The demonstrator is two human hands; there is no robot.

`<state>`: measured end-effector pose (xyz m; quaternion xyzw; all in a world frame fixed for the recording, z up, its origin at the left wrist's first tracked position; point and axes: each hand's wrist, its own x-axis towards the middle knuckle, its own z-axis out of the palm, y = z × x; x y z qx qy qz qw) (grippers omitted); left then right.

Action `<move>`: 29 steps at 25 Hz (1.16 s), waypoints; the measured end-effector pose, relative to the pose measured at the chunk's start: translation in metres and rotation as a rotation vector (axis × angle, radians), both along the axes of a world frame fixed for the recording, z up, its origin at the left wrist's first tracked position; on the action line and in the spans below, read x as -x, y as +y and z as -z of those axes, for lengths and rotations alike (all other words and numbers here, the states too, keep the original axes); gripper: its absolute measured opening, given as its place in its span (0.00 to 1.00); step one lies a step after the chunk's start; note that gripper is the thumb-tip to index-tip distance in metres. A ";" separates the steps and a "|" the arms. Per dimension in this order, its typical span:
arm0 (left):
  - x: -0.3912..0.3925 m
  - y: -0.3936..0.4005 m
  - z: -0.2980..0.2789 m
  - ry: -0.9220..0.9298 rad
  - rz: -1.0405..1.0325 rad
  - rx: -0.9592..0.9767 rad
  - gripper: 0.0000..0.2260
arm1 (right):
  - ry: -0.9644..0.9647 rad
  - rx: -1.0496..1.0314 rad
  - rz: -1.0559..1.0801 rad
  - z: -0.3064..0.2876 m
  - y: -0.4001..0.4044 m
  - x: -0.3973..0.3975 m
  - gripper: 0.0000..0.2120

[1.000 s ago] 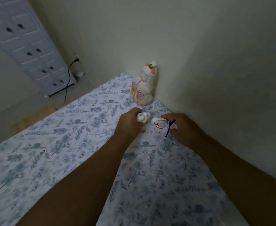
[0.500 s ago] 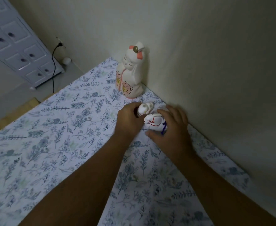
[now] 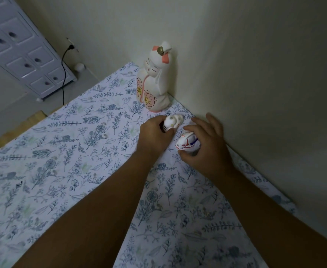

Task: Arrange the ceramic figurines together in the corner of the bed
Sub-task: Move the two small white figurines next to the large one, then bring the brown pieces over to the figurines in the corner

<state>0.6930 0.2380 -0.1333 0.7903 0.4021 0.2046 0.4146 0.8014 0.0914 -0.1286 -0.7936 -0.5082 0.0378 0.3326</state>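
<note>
A tall white ceramic figurine [image 3: 155,82] with pink flowers and a pink bow stands upright in the bed's corner, against the wall. Just in front of it, my left hand [image 3: 153,138] is closed around a small white figurine [image 3: 172,122] whose rounded top sticks out above my fingers. To its right, my right hand [image 3: 207,144] grips another small white figurine [image 3: 186,145] with red and blue lines, thumb below and fingers over it. Both small figurines sit low on the floral sheet [image 3: 71,151], close to each other.
The wall [image 3: 255,74] runs along the bed's right edge and behind the corner. Beyond the bed's far left edge are a white drawer cabinet [image 3: 23,55], a black cord [image 3: 63,74] plugged into a socket, and bare floor.
The view has shifted, bringing the tall figurine closer in frame. My right hand has turned over the red-and-blue figurine with fingers spread; both hands stay by the corner.
</note>
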 end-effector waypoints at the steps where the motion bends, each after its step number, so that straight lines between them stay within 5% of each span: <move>1: 0.000 0.000 0.000 0.009 0.000 -0.003 0.11 | -0.003 -0.012 0.024 0.000 0.000 0.004 0.29; 10: 0.000 -0.005 -0.002 0.020 -0.007 0.003 0.13 | 0.016 -0.043 -0.041 0.001 -0.001 -0.004 0.27; 15: 0.026 -0.013 -0.017 0.102 -0.011 -0.011 0.23 | -0.020 0.102 -0.037 -0.017 -0.012 0.005 0.40; 23: 0.213 -0.074 -0.075 0.160 -0.204 -0.103 0.23 | -0.109 0.101 -0.236 -0.068 -0.022 0.144 0.29; 29: 0.352 -0.112 -0.068 0.243 -0.377 0.010 0.24 | 0.044 0.301 -0.469 -0.057 -0.021 0.263 0.29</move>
